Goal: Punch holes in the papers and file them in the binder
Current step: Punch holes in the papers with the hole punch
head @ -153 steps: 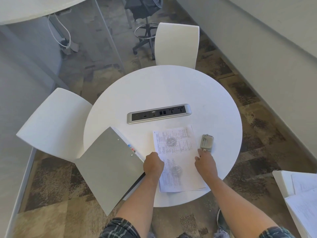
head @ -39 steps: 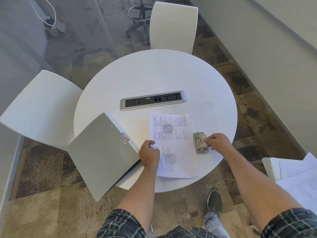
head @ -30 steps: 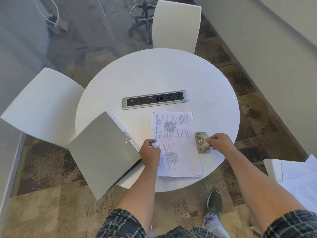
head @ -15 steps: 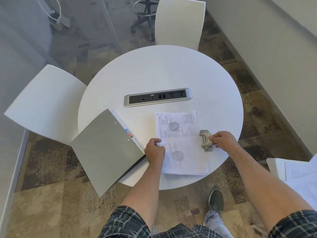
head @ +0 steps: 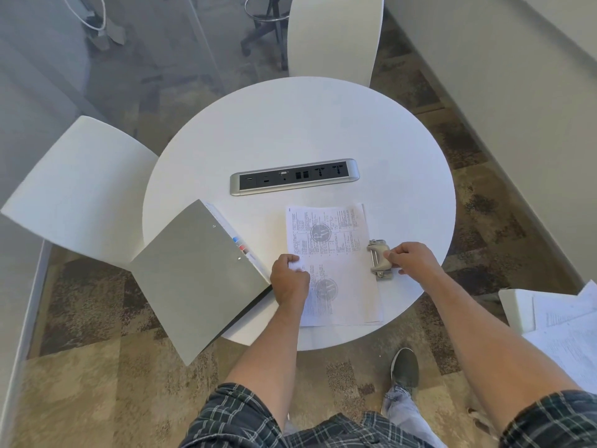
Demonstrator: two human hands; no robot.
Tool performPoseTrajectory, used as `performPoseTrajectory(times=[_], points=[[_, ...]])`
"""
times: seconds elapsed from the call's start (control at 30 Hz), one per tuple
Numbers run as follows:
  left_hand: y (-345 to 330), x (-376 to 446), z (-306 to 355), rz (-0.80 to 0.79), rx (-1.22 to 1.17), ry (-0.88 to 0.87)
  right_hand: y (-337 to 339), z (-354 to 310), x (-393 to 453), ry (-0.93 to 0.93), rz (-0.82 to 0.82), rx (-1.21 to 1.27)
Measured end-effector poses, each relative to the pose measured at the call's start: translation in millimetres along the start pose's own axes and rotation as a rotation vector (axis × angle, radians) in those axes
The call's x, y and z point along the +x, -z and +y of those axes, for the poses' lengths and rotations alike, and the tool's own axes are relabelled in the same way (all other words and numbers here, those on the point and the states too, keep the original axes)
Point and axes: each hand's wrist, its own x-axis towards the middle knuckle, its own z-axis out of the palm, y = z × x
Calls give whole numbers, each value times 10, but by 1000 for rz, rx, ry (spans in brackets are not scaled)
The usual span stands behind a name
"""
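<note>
Printed papers (head: 336,253) lie on the round white table (head: 297,124) near its front edge. My left hand (head: 289,282) grips their left edge, fingers curled over the sheet. A small grey hole punch (head: 378,258) sits against the papers' right edge, and my right hand (head: 412,258) holds it with curled fingers. A grey binder (head: 197,276) lies open to the left of the papers, its cover hanging past the table edge, coloured tabs showing by its spine.
A silver power strip (head: 294,177) is set into the table's middle. White chairs stand at the left (head: 77,185) and at the back (head: 334,37). A white stand with more papers (head: 562,321) is at the right. My shoe (head: 403,367) rests on the carpet.
My right hand took hold of the hole punch and slid it left against the papers' right edge. My left hand stayed gripping the papers' left edge.
</note>
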Motion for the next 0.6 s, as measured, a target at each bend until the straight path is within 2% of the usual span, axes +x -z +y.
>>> performPoseTrajectory(times=[0.13, 0.27, 0.43, 0.6], points=[[-15, -20, -23, -21, 141, -34, -98, -51, -29, 2, 11, -2], [-40, -37, -30, -29, 170, -12, -124, -33, -40, 7, 49, 1], [-54, -74, -32, -30, 100, 12, -165, -20, -81, 27, 81, -56], [-13, -93, -72, -67, 15, 33, -181, 13, -200, 49, 40, -89]])
